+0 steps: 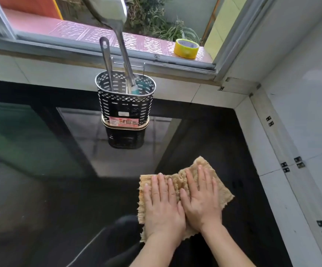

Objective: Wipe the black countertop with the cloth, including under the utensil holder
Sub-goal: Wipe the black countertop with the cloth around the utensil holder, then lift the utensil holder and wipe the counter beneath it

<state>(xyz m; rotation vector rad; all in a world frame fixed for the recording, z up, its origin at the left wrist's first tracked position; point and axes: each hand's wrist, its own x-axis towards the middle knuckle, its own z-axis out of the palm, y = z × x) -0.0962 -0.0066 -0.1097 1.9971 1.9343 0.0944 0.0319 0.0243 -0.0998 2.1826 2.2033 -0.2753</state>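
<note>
A tan, frayed cloth (223, 191) lies flat on the glossy black countertop (60, 189), right of centre and near the front. My left hand (162, 205) and my right hand (202, 199) press on it side by side, palms down, fingers straight. Behind them, near the back wall, stands the perforated metal utensil holder (125, 105). It holds a large ladle (117, 31), a second metal handle (106, 62) and a teal-handled item. The holder is well apart from the cloth.
White tiled walls close off the back and the right side of the counter. A window sill (117, 54) runs above the back wall, with a yellow roll of tape (186, 48) on it. The countertop mirrors the window and the holder.
</note>
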